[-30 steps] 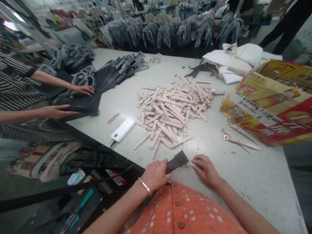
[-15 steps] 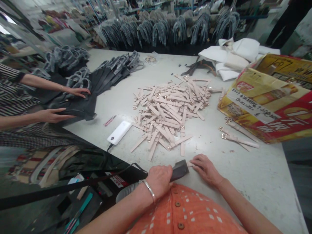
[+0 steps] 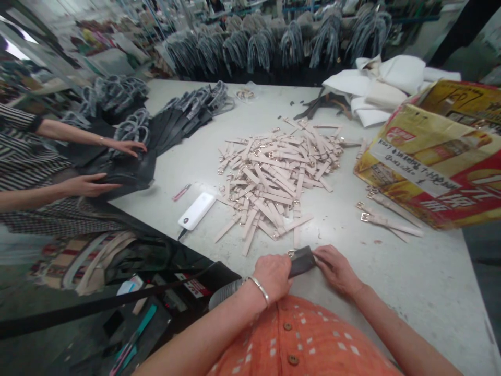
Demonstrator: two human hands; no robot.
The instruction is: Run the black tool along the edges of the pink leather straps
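Observation:
A dark flat piece point(image 3: 302, 261) lies between my hands at the near edge of the table. My left hand point(image 3: 274, 274), with a bracelet at the wrist, is closed on its left end. A small gold buckle shows just above that end. At the piece's right end, the fingers of my right hand point(image 3: 335, 269) are pinched together; what they hold is too small to make out. Beyond my hands spreads a pile of pale pink buckled straps point(image 3: 270, 177).
A white power bank point(image 3: 197, 210) lies left of the pile. On the right stand a yellow and red carton point(image 3: 426, 162) and loose straps point(image 3: 391, 222). Another person's hands point(image 3: 94, 185) touch black pieces at the left. White material point(image 3: 387, 83) lies at the back.
My left hand and the dark piece have moved right and slightly up, closer to my right hand. A buckle now shows above the piece. The whole view has shifted a little.

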